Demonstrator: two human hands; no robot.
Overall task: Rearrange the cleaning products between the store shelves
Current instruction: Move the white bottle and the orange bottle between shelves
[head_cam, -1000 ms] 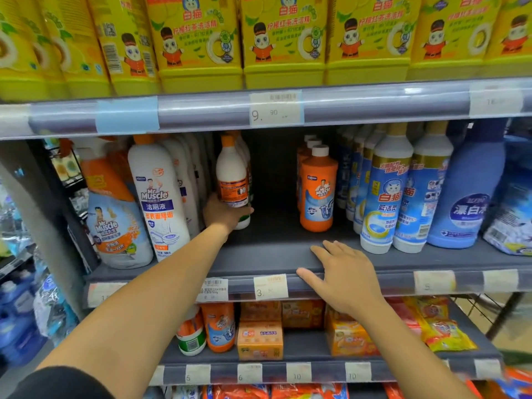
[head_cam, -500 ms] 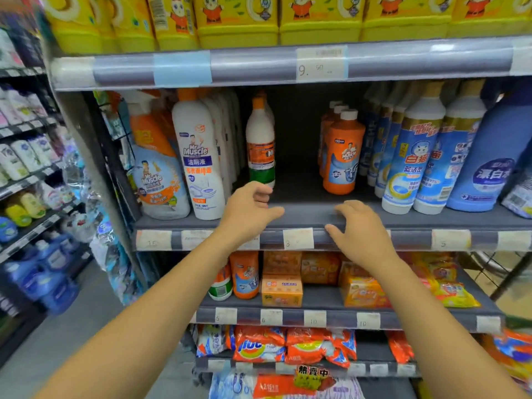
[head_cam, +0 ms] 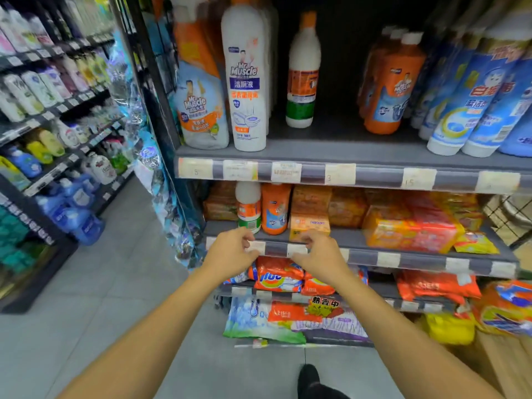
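While both arms reach forward, the left hand (head_cam: 233, 250) and the right hand (head_cam: 319, 253) sit side by side at the price-tag rail (head_cam: 417, 259) of the lower shelf (head_cam: 348, 236), fingers loosely bent and gripping nothing. Just behind the left hand, on that shelf, a small white bottle (head_cam: 248, 207) with a green band stands upright, close beside a squat orange bottle (head_cam: 275, 210); a yellow soap box (head_cam: 309, 226) sits behind the right hand. On the upper shelf (head_cam: 345, 151), a slim white bottle (head_cam: 302, 82) with an orange cap stands alone in the gap between a tall Mr Muscle bottle (head_cam: 247, 82) and a row of orange bottles (head_cam: 393, 87). Blue-and-white bottles (head_cam: 454, 110) fill the right end.
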